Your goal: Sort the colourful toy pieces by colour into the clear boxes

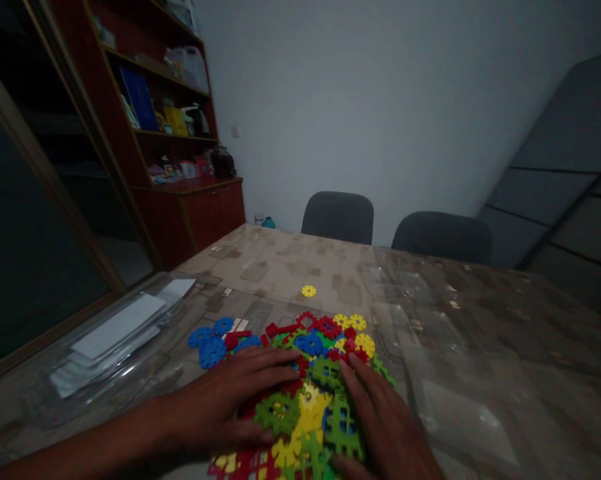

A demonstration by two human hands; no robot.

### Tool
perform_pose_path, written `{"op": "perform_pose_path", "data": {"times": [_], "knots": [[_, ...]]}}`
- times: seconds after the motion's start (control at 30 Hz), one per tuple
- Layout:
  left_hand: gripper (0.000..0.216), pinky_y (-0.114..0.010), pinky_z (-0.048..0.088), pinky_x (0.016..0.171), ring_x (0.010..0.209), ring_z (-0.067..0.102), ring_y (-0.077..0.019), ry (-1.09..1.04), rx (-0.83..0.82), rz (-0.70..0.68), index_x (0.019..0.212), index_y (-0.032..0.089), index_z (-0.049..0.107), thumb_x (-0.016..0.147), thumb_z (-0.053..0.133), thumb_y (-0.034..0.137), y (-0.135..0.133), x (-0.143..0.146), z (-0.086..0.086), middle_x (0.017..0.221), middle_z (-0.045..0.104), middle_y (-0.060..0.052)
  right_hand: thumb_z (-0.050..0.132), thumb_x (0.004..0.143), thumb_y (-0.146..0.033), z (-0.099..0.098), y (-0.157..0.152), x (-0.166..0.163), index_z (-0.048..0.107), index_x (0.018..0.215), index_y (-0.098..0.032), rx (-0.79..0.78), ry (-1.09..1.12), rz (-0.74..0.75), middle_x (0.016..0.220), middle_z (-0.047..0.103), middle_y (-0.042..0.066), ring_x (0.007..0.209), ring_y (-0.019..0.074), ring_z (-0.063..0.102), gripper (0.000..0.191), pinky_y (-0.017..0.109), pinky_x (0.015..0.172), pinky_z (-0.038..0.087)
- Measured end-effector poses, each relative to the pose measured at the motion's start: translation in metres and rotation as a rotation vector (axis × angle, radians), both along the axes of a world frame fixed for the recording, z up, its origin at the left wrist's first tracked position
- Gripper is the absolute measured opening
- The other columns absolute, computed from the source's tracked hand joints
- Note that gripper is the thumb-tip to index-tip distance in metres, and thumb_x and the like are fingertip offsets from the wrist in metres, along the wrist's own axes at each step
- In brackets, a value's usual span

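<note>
A heap of plastic interlocking toy pieces (308, 417) in red, yellow, green and blue lies on the table before me. My left hand (245, 393) rests over the heap's left side, fingers stretched out and apart, beside a green gear-shaped piece (279, 412). On the right side my right hand (380, 417) lies against the heap with fingers extended, touching green grid pieces (341, 423). Blue gear pieces (213, 350) spread past the heap's far left edge. Yellow round pieces (364, 345) sit at its far right. Neither hand has a piece gripped between its fingers.
One yellow piece (308, 291) lies apart, farther up the patterned table (280, 263). Clear plastic trays, one with white papers (120, 327), stand at left; another clear tray (460, 413) is at right. Two grey chairs (338, 217) and a red-brown cabinet (213, 217) are beyond.
</note>
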State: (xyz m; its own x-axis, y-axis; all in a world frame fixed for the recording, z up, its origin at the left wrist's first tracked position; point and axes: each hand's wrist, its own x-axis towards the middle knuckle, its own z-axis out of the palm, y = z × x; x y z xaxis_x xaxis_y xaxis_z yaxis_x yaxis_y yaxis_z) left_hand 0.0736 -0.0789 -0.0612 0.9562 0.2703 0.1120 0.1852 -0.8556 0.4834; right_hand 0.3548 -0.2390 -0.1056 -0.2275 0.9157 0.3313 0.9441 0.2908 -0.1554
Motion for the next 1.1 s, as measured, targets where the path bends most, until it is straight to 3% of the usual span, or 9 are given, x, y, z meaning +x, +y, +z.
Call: {"op": "perform_pose_path", "data": {"times": [0.07,0.17,0.23,0.33,0.5,0.63,0.77,0.97,1.1], "knots": [[0.082,-0.053,0.034,0.117,0.144,0.038,-0.0353,0.020,-0.025,-0.002,0.153,0.040,0.036,0.084,0.076,0.054,0.002,0.000,0.004,0.161,0.036,-0.006,0.073,0.083,-0.047,0.009,-0.006,0.011,0.023,0.160,-0.029,0.056,-0.021,-0.002,0.155,0.045,0.014,0.134,0.0360,0.052,0.094,0.051,0.098,0.056],[0.085,-0.056,0.033,0.117,0.146,0.033,-0.0377,0.030,-0.066,0.011,0.152,0.041,0.039,0.078,0.079,0.058,0.004,-0.001,0.007,0.162,0.033,-0.005,0.062,0.092,-0.042,0.025,-0.014,0.028,0.045,0.147,-0.027,0.190,-0.013,-0.110,0.137,0.063,0.013,0.119,0.0308,0.064,0.060,0.045,0.090,0.060],[0.081,-0.056,0.034,0.116,0.147,0.032,-0.0372,0.030,-0.095,0.019,0.151,0.041,0.040,0.080,0.077,0.058,0.005,-0.002,0.006,0.163,0.033,-0.004,0.056,0.096,-0.039,0.034,-0.016,0.037,0.056,0.133,-0.023,0.294,-0.001,-0.173,0.120,0.070,0.012,0.106,0.0268,0.070,0.040,0.039,0.083,0.062],[0.066,-0.053,0.034,0.117,0.147,0.033,-0.0333,0.018,-0.088,0.023,0.150,0.040,0.041,0.091,0.069,0.052,0.006,-0.001,0.001,0.162,0.035,-0.003,0.049,0.101,-0.037,0.040,-0.015,0.043,0.064,0.115,-0.023,0.391,-0.002,-0.144,0.100,0.074,0.006,0.089,0.0204,0.074,0.025,0.030,0.073,0.062],[0.044,-0.048,0.034,0.118,0.145,0.038,-0.0271,-0.089,0.055,0.055,0.145,0.038,0.047,0.102,0.056,0.037,0.011,0.006,-0.004,0.158,0.042,-0.003,0.043,0.104,-0.031,0.034,-0.014,0.045,0.064,0.108,-0.022,0.440,-0.034,-0.088,0.095,0.073,0.005,0.087,0.0168,0.072,0.023,0.025,0.074,0.060],[0.043,-0.050,0.035,0.117,0.144,0.039,-0.0282,-0.114,0.082,0.155,0.144,0.034,0.049,0.102,0.053,0.039,0.028,0.017,-0.005,0.157,0.043,-0.005,0.043,0.103,-0.032,0.023,-0.012,0.052,0.063,0.116,-0.017,0.482,-0.127,-0.168,0.109,0.068,0.013,0.098,0.0217,0.070,0.028,0.031,0.077,0.062],[0.051,-0.054,0.034,0.117,0.145,0.038,-0.0313,-0.062,0.055,0.250,0.148,0.028,0.045,0.100,0.056,0.042,0.044,0.034,-0.005,0.158,0.041,-0.010,0.044,0.101,-0.030,0.010,-0.011,0.057,0.061,0.117,-0.018,0.430,-0.144,-0.195,0.108,0.064,0.013,0.096,0.0224,0.069,0.026,0.032,0.076,0.063],[0.046,-0.042,0.046,0.109,0.133,0.054,-0.0286,0.002,-0.050,0.016,0.142,0.028,0.052,0.099,0.058,0.041,0.038,0.058,0.001,0.148,0.055,-0.008,0.045,0.101,-0.025,0.008,-0.013,0.057,0.054,0.128,-0.018,0.327,-0.134,-0.141,0.119,0.063,0.015,0.107,0.0214,0.069,0.030,0.030,0.086,0.061],[0.045,-0.045,0.040,0.113,0.136,0.050,-0.0280,-0.018,-0.042,0.075,0.144,0.025,0.050,0.101,0.055,0.037,0.043,0.061,0.001,0.150,0.052,-0.010,0.048,0.100,-0.031,0.012,-0.021,0.070,0.057,0.127,-0.018,0.311,-0.162,-0.225,0.122,0.066,0.016,0.104,0.0246,0.072,0.032,0.031,0.081,0.063]]}}
